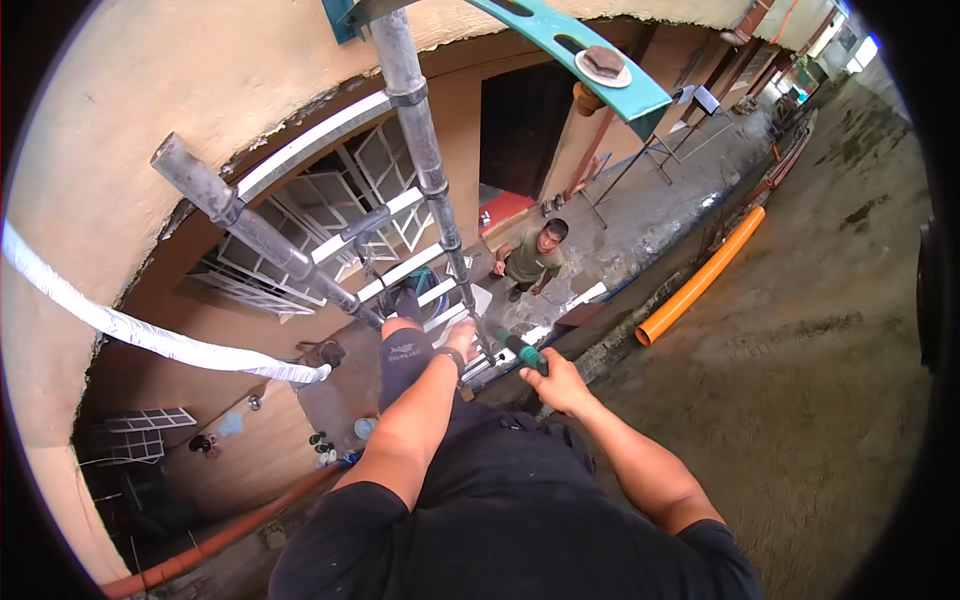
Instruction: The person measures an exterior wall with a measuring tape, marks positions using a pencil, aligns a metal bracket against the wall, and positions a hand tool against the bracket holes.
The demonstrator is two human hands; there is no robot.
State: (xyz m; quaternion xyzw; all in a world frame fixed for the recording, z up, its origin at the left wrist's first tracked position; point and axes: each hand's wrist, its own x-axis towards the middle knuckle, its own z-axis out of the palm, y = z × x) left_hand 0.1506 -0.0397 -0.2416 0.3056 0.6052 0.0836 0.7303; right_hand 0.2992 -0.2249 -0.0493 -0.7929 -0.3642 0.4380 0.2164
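My right hand is closed round a green-and-black handled tool, whose far end points toward the scaffold frame; its exact kind is unclear. Wearing a dark wristband, my left hand is at the right-hand pole of the grey metal scaffold frame and appears to grip it, though its fingers are partly hidden. White rungs join the frame's two poles below the upper bar. One of my legs shows beside the lower rungs.
A person stands on the ground below, looking up. A teal metal plank overhead carries a brown block on a pale disc. An orange pipe lies to the right. A silver-wrapped tube hangs at left, near open window grilles.
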